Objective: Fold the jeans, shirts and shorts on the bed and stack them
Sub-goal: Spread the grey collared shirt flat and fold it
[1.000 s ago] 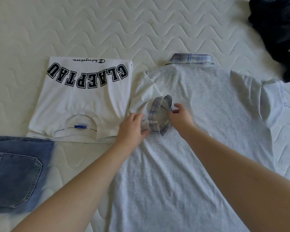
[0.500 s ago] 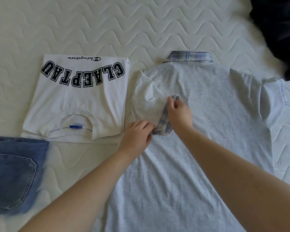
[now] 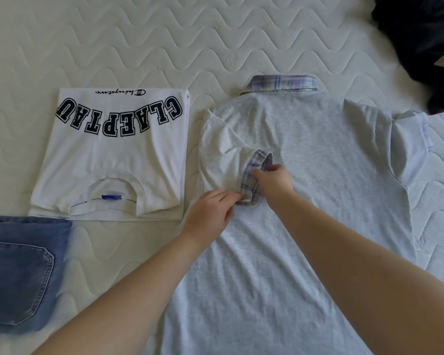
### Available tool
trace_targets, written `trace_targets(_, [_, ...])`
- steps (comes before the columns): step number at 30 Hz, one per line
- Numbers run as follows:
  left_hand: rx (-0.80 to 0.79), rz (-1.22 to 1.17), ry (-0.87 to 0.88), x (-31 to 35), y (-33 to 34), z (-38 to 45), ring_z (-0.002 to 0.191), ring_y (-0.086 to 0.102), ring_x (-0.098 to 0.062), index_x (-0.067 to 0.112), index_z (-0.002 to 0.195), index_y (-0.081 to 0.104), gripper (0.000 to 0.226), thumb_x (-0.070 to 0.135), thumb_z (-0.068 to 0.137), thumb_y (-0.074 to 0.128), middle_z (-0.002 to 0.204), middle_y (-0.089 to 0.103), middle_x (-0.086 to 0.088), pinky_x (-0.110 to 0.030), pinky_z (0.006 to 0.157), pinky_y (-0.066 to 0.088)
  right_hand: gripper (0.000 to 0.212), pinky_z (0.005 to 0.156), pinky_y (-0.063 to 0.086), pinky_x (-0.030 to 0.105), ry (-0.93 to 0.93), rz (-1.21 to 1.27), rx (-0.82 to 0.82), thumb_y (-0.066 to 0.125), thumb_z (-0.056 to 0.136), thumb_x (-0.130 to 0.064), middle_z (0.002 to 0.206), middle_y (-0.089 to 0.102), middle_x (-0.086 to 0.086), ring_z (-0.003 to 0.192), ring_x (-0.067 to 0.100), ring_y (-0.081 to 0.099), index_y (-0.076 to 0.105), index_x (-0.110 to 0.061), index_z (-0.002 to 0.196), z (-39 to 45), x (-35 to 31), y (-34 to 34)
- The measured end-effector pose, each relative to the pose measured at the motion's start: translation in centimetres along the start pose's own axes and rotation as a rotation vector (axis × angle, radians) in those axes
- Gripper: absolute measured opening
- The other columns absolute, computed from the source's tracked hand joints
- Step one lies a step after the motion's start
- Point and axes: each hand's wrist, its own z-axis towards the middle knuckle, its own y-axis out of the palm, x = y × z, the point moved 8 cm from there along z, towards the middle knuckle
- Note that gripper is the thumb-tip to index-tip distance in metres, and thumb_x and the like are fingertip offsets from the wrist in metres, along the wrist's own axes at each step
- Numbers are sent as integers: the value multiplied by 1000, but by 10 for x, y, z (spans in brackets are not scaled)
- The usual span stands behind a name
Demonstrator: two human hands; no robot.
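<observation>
Grey shirt (image 3: 318,155) is spread back-up on the quilted mattress (image 3: 164,42), its left sleeve (image 3: 223,160) folded in over the body. The plaid cuff (image 3: 254,180) is pinched at its upper edge by the right hand (image 3: 273,184) and at its lower edge by the left hand (image 3: 213,213) (fingertips curled on fabric). A folded white shirt (image 3: 113,155) and jeans (image 3: 18,275) are laid to the left, dark clothing (image 3: 420,42) at top right.

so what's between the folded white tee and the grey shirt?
Head view: only a narrow strip of bare mattress separates the white tee from the grey shirt.
</observation>
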Motion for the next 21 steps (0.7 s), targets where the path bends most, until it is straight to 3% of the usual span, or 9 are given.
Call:
trace_targets(2, [26,-8,9,3,-1,0,103,65,-21,8,113,70,28,0,86,65,108,71,-3,-41,90,53,52,82,52,35,13,-45,49,69,82,-48,114,61,1,97,18,60,52,-22,123,1,0,-4])
trace_targets(4, [73,15,17,4,-6,0,101,66,-23,7,109,71,27,-1,83,69,106,71,-4,-41,88,54,54,103,38,42,31,-235,93,64,81,-60,130,49,4,122,26,45,54,-29,125,2,-1,-7])
trace_targets(6, [132,40,6,2,-12,-1,96,66,-23,7,104,71,26,-1,80,72,102,70,-4,-41,83,55,54,106,28,44,43,-327,80,59,81,-67,135,41,8,130,29,34,58,-33,122,1,-5,-5])
trace_targets(9, [207,56,-42,-1,-21,0,88,62,-23,9,97,71,21,0,79,74,95,66,-3,-39,78,54,45,107,31,43,36,-325,10,59,83,-65,134,49,8,129,29,37,66,-32,114,3,-12,5])
trace_targets(12, [248,59,-68,0,-25,1,84,61,-23,9,95,72,18,1,79,74,92,63,-3,-39,77,52,26,99,46,45,3,-111,70,64,84,-52,128,54,5,119,31,47,65,-28,95,3,-20,1])
trace_targets(15, [265,36,-41,11,-25,5,84,61,-23,10,94,71,14,4,82,72,92,63,-3,-39,77,52,20,79,56,37,-44,178,84,70,83,-37,119,56,6,97,25,61,61,-20,88,0,-19,-10])
trace_targets(18, [260,7,11,28,-17,11,86,63,-22,11,96,72,11,10,88,63,94,66,-1,-37,78,51,18,60,50,28,-95,319,106,71,83,-24,86,61,1,73,15,58,53,-20,81,1,-18,-31])
trace_targets(21, [244,-22,46,43,-3,18,87,66,-23,9,98,72,15,12,90,60,98,69,-3,-38,77,52,23,54,46,21,-227,352,177,71,83,-24,68,55,-11,59,3,55,49,-24,75,3,-25,-58])
